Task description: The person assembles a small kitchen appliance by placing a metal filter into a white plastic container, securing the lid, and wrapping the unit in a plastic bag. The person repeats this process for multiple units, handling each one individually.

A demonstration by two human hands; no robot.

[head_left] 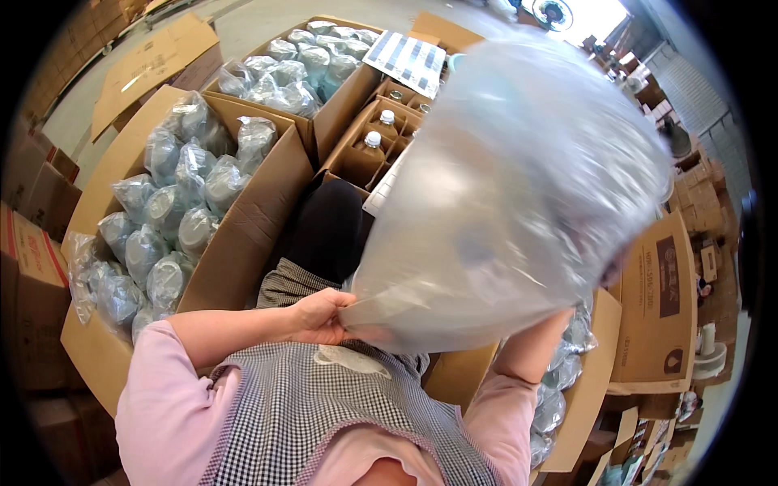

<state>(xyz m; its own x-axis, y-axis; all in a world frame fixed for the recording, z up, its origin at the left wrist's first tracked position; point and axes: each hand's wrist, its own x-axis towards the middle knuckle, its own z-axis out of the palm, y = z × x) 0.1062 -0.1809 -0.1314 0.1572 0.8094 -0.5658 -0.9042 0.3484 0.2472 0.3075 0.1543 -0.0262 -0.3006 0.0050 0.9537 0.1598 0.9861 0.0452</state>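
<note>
A large clear plastic bag (494, 194) fills the middle and right of the view, puffed out and smeared by motion in its upper part. My left hand (324, 316) pinches the bag's near left edge, fingers closed on the film. From the lower right, my right forearm (531, 352) reaches up to the bag. The right hand is mostly covered by the film and blurred, so its fingers cannot be made out. Behind the bag, a divided cardboard carton (359, 164) holds clear bottles with white tops (372, 144).
At left, an open carton (251, 223) holds several film-wrapped clear containers (166, 206). Another carton (344, 97) of wrapped pieces stands beyond it. A printed sheet (405, 62) lies by the bottles. More wrapped pieces (551, 409) sit in a carton (596, 381) at right.
</note>
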